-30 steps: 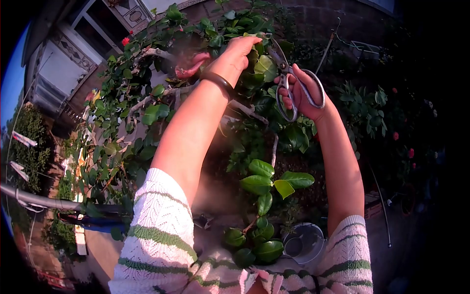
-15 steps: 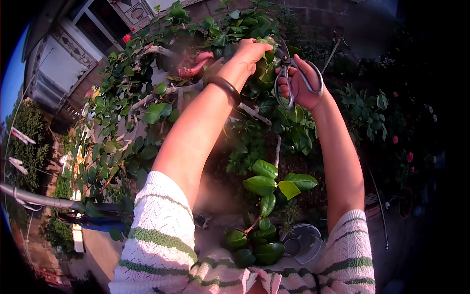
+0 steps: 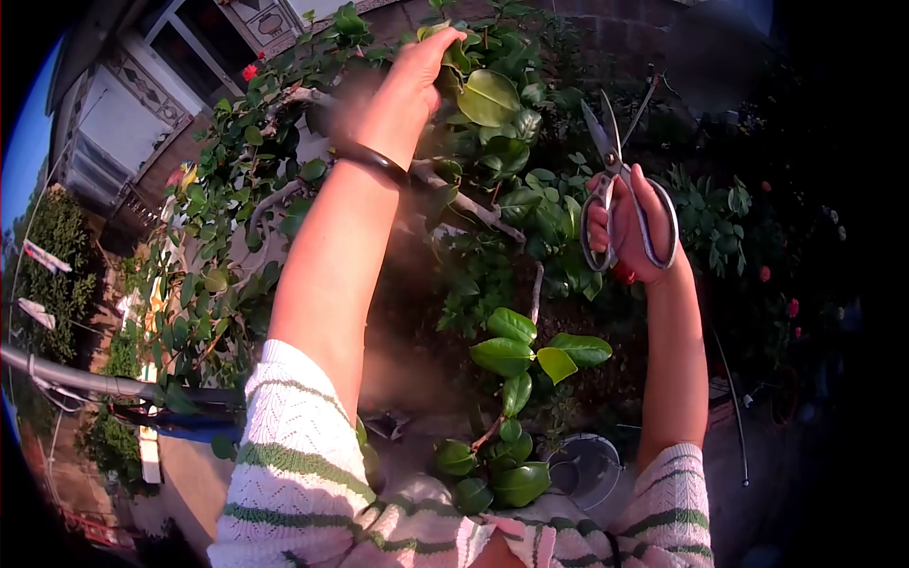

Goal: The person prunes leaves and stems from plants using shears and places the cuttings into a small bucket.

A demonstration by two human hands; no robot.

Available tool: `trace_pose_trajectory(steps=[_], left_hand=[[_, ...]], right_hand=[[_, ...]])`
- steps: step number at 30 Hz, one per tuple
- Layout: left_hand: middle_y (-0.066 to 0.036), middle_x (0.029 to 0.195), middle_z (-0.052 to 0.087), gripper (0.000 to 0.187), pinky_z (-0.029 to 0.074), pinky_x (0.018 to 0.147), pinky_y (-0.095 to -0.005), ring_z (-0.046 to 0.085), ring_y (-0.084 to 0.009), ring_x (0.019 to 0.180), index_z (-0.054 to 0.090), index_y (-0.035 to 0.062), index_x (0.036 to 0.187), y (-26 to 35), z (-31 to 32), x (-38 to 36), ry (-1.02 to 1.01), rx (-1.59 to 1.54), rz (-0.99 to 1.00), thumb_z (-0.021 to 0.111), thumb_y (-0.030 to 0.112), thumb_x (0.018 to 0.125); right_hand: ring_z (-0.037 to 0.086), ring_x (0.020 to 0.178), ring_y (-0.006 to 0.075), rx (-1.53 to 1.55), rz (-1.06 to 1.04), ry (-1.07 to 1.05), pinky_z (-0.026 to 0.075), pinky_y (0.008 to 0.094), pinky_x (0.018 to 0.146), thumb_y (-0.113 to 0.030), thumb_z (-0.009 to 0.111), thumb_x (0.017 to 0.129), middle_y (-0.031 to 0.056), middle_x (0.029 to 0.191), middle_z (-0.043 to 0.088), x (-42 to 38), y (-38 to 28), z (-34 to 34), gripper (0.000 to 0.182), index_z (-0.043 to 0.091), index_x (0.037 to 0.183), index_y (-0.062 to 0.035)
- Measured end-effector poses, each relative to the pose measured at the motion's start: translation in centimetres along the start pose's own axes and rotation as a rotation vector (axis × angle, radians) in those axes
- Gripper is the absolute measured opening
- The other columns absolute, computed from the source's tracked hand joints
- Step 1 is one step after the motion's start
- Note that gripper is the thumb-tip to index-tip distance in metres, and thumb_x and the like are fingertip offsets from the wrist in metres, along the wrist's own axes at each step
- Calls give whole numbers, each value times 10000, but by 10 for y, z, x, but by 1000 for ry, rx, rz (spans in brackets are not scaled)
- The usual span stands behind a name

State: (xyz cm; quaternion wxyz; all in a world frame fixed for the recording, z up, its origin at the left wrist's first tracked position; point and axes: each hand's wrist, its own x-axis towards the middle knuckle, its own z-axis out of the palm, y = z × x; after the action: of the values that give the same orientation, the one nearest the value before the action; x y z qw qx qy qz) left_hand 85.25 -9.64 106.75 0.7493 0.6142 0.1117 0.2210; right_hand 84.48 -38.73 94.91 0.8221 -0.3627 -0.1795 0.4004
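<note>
My left hand (image 3: pixel 417 76), a dark bangle on its wrist, reaches up to the top of a leafy shrub. Its fingers are closed on a green leafy sprig (image 3: pixel 457 59). A broad pale-green leaf (image 3: pixel 489 97) hangs just right of the fingers. On the right, my right hand (image 3: pixel 632 227) grips large metal scissors (image 3: pixel 611 159) by their loop handles. The blades point upward, slightly apart, with nothing between them. A gap of foliage separates the scissors from my left hand.
Bare pale branches (image 3: pixel 478 210) cross the shrub's middle. Close to my chest rises a stem with glossy leaves (image 3: pixel 504 356). A clear bucket (image 3: pixel 587 469) stands low at centre right. At left run a metal rail (image 3: pixel 85 374) and a building with a glass door (image 3: pixel 194 47).
My left hand has moved up and left with the sprig. My right hand has drawn the scissors right and down, away from the foliage, and their blades now show plainly.
</note>
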Motion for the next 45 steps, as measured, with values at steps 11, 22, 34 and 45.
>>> trace_pose_trajectory(steps=[11,22,34,45], left_hand=[[-3,801,628,163,461,596,-252,560,-111,667,670,50,909,172,-109,-60,-83,733,360,651,211,890],[20,769,511,326,427,556,-181,503,-47,636,573,0,1171,223,-220,-418,481,454,580,605,189,907],[16,777,602,287,389,540,-237,543,-86,653,607,120,1033,54,-401,-686,1014,-280,177,703,293,824],[-97,930,597,228,531,710,-412,605,-264,824,575,60,1058,-303,-574,-864,1529,-920,-265,529,234,918]], right_hand=[[482,717,158,-375,-147,7,407,299,615,-561,535,898,54,926,524,-97,26,-10,668,455,1255,-2],[484,670,215,-184,-144,89,404,325,617,-564,494,915,96,777,491,-193,73,-12,656,424,1210,17],[408,767,176,-116,-75,156,348,302,683,-454,433,973,64,854,423,-257,161,74,559,432,1269,20],[431,784,207,-98,221,346,375,341,702,-488,409,973,82,879,461,-338,265,104,569,488,1265,-6]])
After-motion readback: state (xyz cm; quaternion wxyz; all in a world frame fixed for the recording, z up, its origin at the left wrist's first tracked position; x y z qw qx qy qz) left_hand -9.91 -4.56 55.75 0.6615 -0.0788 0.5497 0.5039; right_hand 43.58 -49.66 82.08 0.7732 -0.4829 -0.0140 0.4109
